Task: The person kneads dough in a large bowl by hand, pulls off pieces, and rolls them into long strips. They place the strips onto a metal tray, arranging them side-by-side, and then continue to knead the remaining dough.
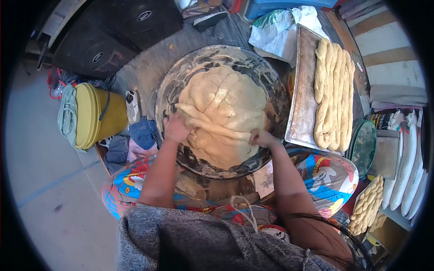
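Observation:
A wide, flour-smeared basin [168,86] stands between my knees with a large mound of dough [226,92] inside. Across the near part of the mound runs a thick strip of dough [214,128], stretched between my hands. My left hand [176,128] is closed on the strip at the basin's left side, fingertips partly hidden. Toward the right, the fingers of my right hand [262,137] are curled in a pinch at the strip's other end.
A metal tray [304,99] with several long twisted dough ropes [333,95] rests at the right. Left of the basin stands a yellow bucket [106,112]. A white plastic bag [280,31] lies behind the tray; braided dough pieces [365,207] sit at lower right.

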`<state>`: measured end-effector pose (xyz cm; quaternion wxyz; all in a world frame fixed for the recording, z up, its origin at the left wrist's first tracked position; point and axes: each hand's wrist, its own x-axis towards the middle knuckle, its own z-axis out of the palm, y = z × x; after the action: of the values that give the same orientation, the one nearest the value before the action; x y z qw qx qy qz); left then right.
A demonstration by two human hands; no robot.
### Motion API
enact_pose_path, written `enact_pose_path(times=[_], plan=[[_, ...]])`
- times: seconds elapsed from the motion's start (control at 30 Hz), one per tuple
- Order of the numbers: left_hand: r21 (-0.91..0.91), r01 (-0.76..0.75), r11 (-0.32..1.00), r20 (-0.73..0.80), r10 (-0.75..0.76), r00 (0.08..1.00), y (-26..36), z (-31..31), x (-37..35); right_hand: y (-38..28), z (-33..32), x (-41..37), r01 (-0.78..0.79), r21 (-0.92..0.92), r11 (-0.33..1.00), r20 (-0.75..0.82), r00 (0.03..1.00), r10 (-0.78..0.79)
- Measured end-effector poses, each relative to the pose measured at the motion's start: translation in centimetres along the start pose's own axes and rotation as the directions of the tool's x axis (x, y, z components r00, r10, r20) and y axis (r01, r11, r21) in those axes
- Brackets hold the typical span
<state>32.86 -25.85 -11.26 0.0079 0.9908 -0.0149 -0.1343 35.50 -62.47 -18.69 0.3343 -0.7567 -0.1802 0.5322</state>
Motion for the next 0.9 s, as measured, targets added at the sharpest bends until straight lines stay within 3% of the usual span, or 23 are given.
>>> enact_pose_path(times=[0.03,0.07,0.1,0.13,0.17,0.2,0.27,0.3,0.33,0.37,0.4,0.47,0.5,0.53,0.57,0.6,0.63,0.67,0.73,0.8,0.87,0.9], plan=[[-0.113,0.010,0.994,0.069,-0.002,0.998,1.1,-0.7,1.2,-2.2,-0.6,-0.1,-0.147,-0.003,0.989,-0.335,0.932,0.137],[-0.226,0.030,0.974,0.142,0.002,0.990,2.4,-1.0,2.0,-3.8,-0.3,0.0,-0.289,0.040,0.956,-0.625,0.740,0.250],[-0.357,0.026,0.934,0.075,0.001,0.997,3.9,0.0,2.5,-4.6,0.7,0.6,-0.294,0.040,0.955,-0.623,0.740,0.254],[-0.479,0.012,0.878,0.004,-0.011,1.000,5.2,1.8,3.1,-5.5,1.9,1.3,-0.224,-0.080,0.971,-0.723,0.684,0.098],[-0.403,-0.116,0.908,-0.064,0.099,0.993,6.4,5.2,3.3,-5.9,2.7,1.7,-0.165,-0.210,0.964,-0.794,0.603,-0.069],[-0.319,-0.237,0.918,-0.118,0.210,0.971,7.7,7.8,2.5,-5.7,3.9,1.2,-0.168,-0.212,0.963,-0.795,0.602,-0.070],[-0.135,-0.254,0.958,0.193,0.277,0.941,11.8,2.9,-2.3,-5.2,6.7,0.3,-0.093,-0.653,0.752,-0.624,0.628,-0.464],[-0.134,-0.305,0.943,0.315,0.332,0.889,12.8,2.1,-4.3,-4.4,6.8,0.1,-0.084,-0.658,0.748,-0.619,0.625,-0.475],[-0.136,-0.351,0.926,0.434,0.374,0.819,13.2,1.6,-5.8,-3.0,6.5,-0.3,-0.253,-0.532,0.808,-0.748,0.588,-0.308],[-0.126,-0.337,0.933,0.433,0.357,0.827,13.2,1.8,-6.7,-2.1,6.4,-0.2,-0.407,-0.381,0.830,-0.845,0.518,-0.134],[-0.153,-0.370,0.916,0.455,0.398,0.797,13.2,2.2,-7.6,-1.8,6.7,0.0,-0.395,-0.388,0.833,-0.841,0.522,-0.144],[-0.175,-0.404,0.898,0.467,0.437,0.768,14.2,2.7,-7.7,-1.3,7.1,0.1,-0.275,-0.207,0.939,-0.711,0.701,0.049],[-0.293,-0.267,0.918,0.572,0.392,0.721,15.1,2.3,-6.8,-2.6,6.7,-0.5,-0.323,-0.215,0.922,-0.621,0.774,0.126],[-0.385,-0.113,0.916,0.665,0.360,0.654,15.4,1.7,-6.1,-3.6,6.3,-0.9,-0.313,-0.221,0.924,-0.632,0.767,0.109],[-0.371,-0.123,0.920,0.651,0.353,0.672,15.3,0.9,-6.1,-4.4,5.8,-1.3,-0.311,-0.021,0.950,-0.535,0.806,0.252],[-0.346,-0.208,0.915,0.368,0.337,0.867,15.4,-0.1,-6.5,-5.2,5.1,-1.5,-0.319,0.180,0.930,-0.407,0.837,0.366],[-0.301,-0.289,0.909,0.040,0.315,0.948,15.8,-0.7,-6.7,-5.3,4.8,-1.1,-0.162,0.293,0.942,-0.339,0.904,0.261],[-0.292,-0.312,0.904,0.019,0.331,0.943,15.7,-1.2,-6.3,-5.4,4.7,-0.8,-0.012,0.407,0.913,-0.285,0.948,0.140],[-0.681,-0.342,0.648,-0.198,0.287,0.937,14.5,-1.6,-4.7,-9.1,2.8,-1.2,0.219,0.613,0.759,-0.234,0.968,-0.090],[-0.813,-0.216,0.541,-0.152,0.162,0.975,12.9,-8.3,-4.8,-16.6,-1.3,-5.5,0.079,0.480,0.873,-0.156,0.988,-0.003],[-0.887,-0.027,0.462,0.049,0.151,0.987,11.1,-13.0,-4.9,-21.0,-4.4,-9.7,0.317,0.634,0.706,-0.127,0.942,-0.309],[-0.949,-0.058,0.311,-0.022,0.117,0.993,10.2,-14.2,-5.2,-22.5,-5.0,-10.9,0.334,0.630,0.701,-0.139,0.937,-0.322]])
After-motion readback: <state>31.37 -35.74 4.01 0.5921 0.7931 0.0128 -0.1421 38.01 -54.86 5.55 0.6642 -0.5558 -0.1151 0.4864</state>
